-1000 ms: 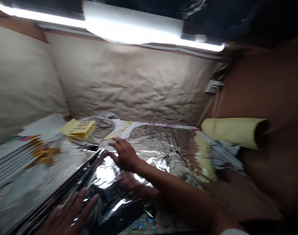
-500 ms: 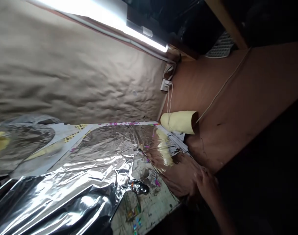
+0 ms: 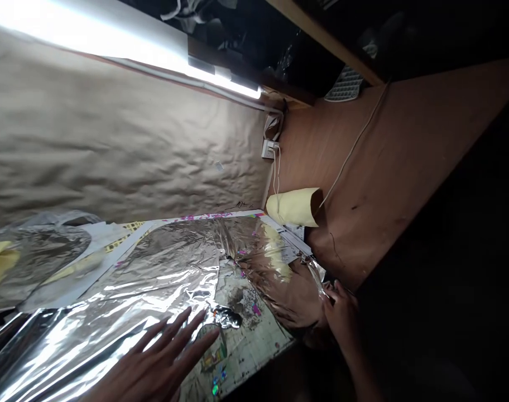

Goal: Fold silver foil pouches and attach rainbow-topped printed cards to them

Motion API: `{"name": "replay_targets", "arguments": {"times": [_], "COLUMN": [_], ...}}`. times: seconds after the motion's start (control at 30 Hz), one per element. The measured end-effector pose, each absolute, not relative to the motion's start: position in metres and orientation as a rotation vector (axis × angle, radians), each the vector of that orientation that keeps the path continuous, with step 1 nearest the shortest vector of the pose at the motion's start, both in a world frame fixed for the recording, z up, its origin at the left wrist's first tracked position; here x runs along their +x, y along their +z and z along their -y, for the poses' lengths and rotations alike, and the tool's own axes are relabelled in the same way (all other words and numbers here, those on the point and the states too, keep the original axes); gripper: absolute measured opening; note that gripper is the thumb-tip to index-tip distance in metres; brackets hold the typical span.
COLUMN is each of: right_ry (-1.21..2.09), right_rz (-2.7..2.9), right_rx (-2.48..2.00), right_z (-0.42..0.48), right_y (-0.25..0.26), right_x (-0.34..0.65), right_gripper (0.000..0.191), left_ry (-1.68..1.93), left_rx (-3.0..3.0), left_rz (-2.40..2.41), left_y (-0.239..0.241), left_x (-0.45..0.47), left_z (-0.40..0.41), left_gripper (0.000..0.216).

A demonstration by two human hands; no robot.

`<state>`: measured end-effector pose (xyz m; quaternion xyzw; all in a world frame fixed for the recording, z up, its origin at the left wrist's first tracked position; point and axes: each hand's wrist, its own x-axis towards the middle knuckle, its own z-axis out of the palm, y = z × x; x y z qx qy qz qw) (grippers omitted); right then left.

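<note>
A large sheet of shiny silver foil point(image 3: 162, 262) covers much of the worktable, wrinkled and glaring under the light. Over its front part my left hand point(image 3: 162, 352) is spread, fingers apart; whether it touches the foil I cannot tell. At the table's right end my right hand point(image 3: 338, 307) pinches the gathered edge of a second foil piece point(image 3: 296, 290), which mirrors the brown wall. Between the two foils lies a bare strip of stained, pale tabletop point(image 3: 254, 335) with a small crumpled dark foil scrap point(image 3: 227, 316).
A yellow paper roll point(image 3: 294, 206) leans in the corner below a wall socket point(image 3: 270, 148) with white cords. White papers point(image 3: 296, 240) lie beside it. A bright tube light point(image 3: 221, 81) hangs above. Yellow material point(image 3: 1, 262) sits at the far left.
My left hand has come into view over the foil. My right hand now grips the foil's edge, which is pulled up into a bunch. The view has shifted slightly to the right.
</note>
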<state>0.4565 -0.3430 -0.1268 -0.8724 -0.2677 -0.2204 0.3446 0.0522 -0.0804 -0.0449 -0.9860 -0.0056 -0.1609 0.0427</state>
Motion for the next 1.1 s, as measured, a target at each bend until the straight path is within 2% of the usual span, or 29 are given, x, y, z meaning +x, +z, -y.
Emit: {"name": "replay_targets", "arguments": {"times": [0.03, 0.1, 0.2, 0.3, 0.4, 0.5, 0.73, 0.97, 1.1], "right_ry": [-0.560, -0.527, -0.446, -0.253, 0.033, 0.158, 0.063, 0.140, -0.155], "right_rz": [0.630, 0.465, 0.260, 0.178, 0.154, 0.047, 0.039, 0.046, 0.027], "right_rx": [-2.216, -2.104, -2.006, -1.939, -1.704, -1.433, -1.431, -1.368, -1.485], "right_z": [0.346, 0.355, 0.373, 0.385, 0.386, 0.382, 0.381, 0.372, 0.373], "right_y": [-0.125, -0.123, -0.128, -0.138, -0.139, -0.131, -0.119, -0.116, -0.110], "right_x": [0.458, 0.461, 0.459, 0.446, 0.427, 0.415, 0.416, 0.415, 0.412], "right_gripper": [0.030, 0.040, 0.052, 0.056, 0.054, 0.052, 0.046, 0.049, 0.061], "left_ry": [-0.446, -0.341, -0.238, -0.257, -0.171, -0.093, 0.039, -0.037, -0.124], "left_rx": [-3.066, -3.204, -3.423, -3.496, -3.559, -3.556, -3.569, -3.613, -3.649], "left_rz": [-0.089, -0.087, -0.001, 0.000, 0.025, 0.167, 0.223, 0.045, 0.065], "left_y": [-0.029, -0.003, 0.013, -0.005, -0.035, -0.057, -0.052, -0.047, -0.047], "left_x": [0.069, 0.106, 0.165, 0.228, 0.281, 0.310, 0.318, 0.322, 0.324], "left_z": [0.086, 0.101, 0.128, 0.159, 0.185, 0.200, 0.199, 0.185, 0.177], "left_gripper": [0.077, 0.072, 0.049, 0.028, 0.043, 0.050, 0.029, 0.031, 0.030]}}
